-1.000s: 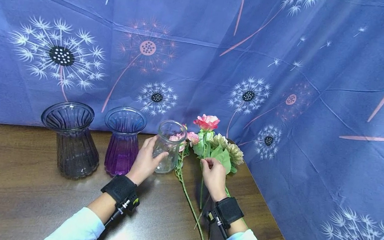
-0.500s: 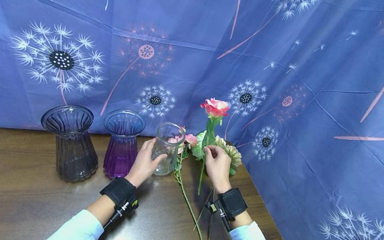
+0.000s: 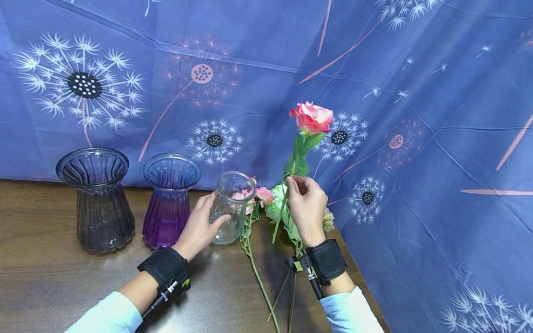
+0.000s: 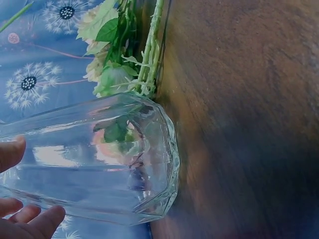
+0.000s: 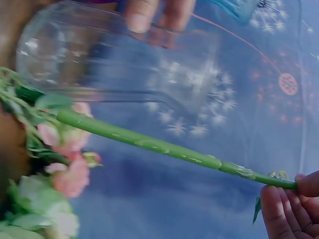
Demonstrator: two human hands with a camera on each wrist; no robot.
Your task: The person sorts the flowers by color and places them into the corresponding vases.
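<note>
My left hand (image 3: 198, 228) grips the side of a clear glass vase (image 3: 228, 230), which stands upright on the table with its mouth up. In the left wrist view, thumb and fingers lie on either side of the vase's glass wall (image 4: 60, 174). Between thumb and fingertips, my right hand (image 3: 309, 206) pinches the stem of a pink rose (image 3: 313, 119), holding it upright in the air to the right of the vase. The cut lower part of the green stem (image 5: 144, 143) hangs below that hand, apart from the vase.
A purple-blue vase (image 3: 167, 216) and a larger dark grey vase (image 3: 105, 217) stand to the left. Behind and right of the clear vase lie small pink flowers (image 3: 264, 195) and a pale green bloom (image 3: 275, 203), their stems toward me. A patterned blue cloth (image 3: 263, 83) hangs behind.
My right hand has lifted the pink rose up and slightly right, off the other flowers, and the stem end has risen from the table. The left hand and the clear vase stay put.
</note>
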